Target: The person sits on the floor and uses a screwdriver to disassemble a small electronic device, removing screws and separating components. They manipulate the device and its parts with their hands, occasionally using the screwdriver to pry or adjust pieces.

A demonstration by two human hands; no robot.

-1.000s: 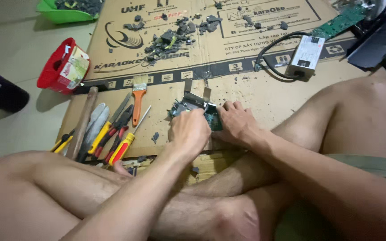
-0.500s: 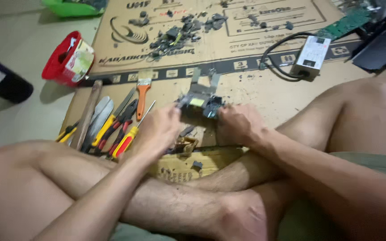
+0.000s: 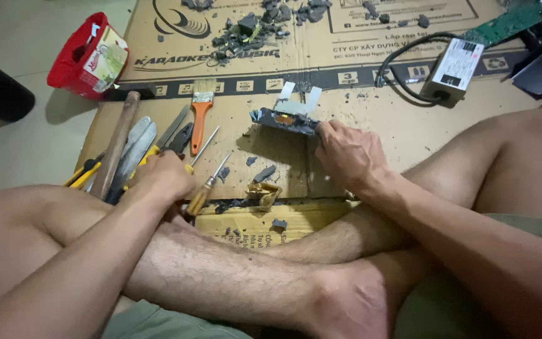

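Gripping the grey electronic module [image 3: 286, 119] at its near edge, the right hand [image 3: 346, 154] holds it above bare cardboard [image 3: 371, 119]; the left hand [image 3: 161, 179] closes around crowded tools [image 3: 133, 147] beside a screwdriver [image 3: 207, 187].

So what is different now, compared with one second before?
The left hand left the small grey device and moved left to the pile of tools, where it now rests on the yellow-handled ones. The right hand alone still holds the device. The brush and the red container stayed in place.

Bare arms and crossed bare legs, olive-green shorts [image 3: 522, 229].
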